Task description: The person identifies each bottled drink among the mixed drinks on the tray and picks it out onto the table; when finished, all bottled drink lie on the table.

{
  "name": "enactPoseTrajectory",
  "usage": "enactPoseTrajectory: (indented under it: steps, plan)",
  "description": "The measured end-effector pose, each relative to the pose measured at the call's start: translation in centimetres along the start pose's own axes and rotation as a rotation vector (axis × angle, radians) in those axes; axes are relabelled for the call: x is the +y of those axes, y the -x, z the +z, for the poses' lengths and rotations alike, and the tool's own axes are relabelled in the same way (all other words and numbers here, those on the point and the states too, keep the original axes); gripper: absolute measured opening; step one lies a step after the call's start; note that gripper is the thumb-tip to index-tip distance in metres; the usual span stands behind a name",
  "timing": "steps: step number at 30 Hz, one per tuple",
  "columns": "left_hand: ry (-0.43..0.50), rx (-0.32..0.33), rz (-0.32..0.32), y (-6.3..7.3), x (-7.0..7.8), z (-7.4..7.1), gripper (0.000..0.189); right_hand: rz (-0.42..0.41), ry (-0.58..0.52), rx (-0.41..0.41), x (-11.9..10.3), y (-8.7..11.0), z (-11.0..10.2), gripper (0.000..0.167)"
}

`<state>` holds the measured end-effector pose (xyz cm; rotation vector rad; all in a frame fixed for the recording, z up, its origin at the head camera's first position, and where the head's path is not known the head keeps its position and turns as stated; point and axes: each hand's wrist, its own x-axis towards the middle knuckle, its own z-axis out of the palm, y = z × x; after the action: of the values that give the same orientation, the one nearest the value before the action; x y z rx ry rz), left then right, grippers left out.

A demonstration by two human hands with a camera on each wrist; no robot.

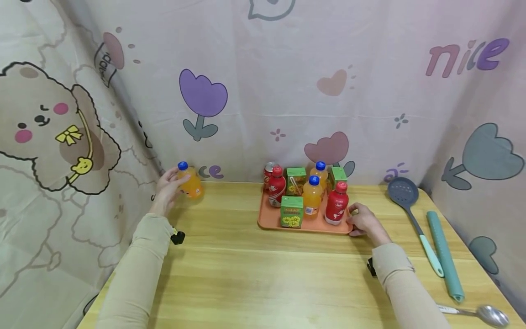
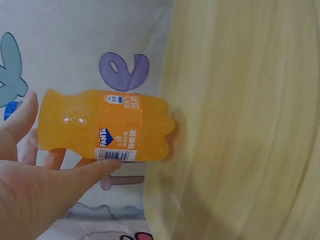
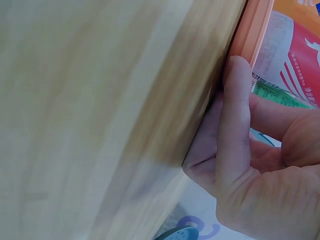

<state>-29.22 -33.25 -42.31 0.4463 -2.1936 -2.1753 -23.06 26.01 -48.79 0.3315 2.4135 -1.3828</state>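
At the back left, my left hand (image 1: 166, 186) grips a small orange soda bottle (image 1: 191, 183) with a blue cap. In the left wrist view the bottle (image 2: 132, 125) has a Fanta label, and its base is at the wooden table. My right hand (image 1: 363, 220) holds the right front corner of an orange tray (image 1: 271, 224). A finger (image 3: 236, 120) lies along the tray's rim (image 3: 252, 35) in the right wrist view. On the tray stand two more orange soda bottles (image 1: 312, 197), red bottles (image 1: 337, 204), green drink cartons (image 1: 291, 212) and a red can (image 1: 269, 171).
Along the table's right side lie a slotted turner (image 1: 411, 208), a teal rolled-up stick (image 1: 445, 256) and a metal spoon (image 1: 489, 315). A printed curtain (image 1: 255, 91) hangs behind the wooden table (image 1: 255, 278) and on both sides.
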Motion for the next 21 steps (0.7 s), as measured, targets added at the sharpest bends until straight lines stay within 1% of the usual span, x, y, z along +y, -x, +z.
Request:
enactPoseTrajectory:
  steps: [3, 7, 10, 14, 18, 21]
  plan:
    - [-0.004, 0.012, -0.003, 0.3, -0.2, -0.2, 0.078, 0.005, 0.002, -0.002, 0.0, 0.1, 0.0, 0.039]
    - [-0.013, -0.010, -0.003, 0.7, 0.4, -0.1, 0.079, 0.006, 0.002, -0.001, -0.2, 0.2, -0.2, 0.039]
    - [-0.046, -0.013, 0.012, 0.5, 0.6, 0.1, 0.078, 0.001, 0.001, 0.007, -0.4, 0.3, -0.4, 0.040]
    - [-0.092, -0.009, 0.047, -0.1, 0.3, 0.3, 0.076, -0.010, 0.002, 0.012, -0.5, 0.4, -0.6, 0.041]
    - [-0.205, 0.007, 0.089, -0.4, -0.4, 0.2, 0.078, -0.021, 0.001, 0.009, -0.2, 0.3, -0.3, 0.040]
    - [-0.283, 0.055, 0.147, -0.3, -0.7, 0.3, 0.082, -0.019, -0.002, 0.008, 0.0, 0.3, 0.0, 0.039]
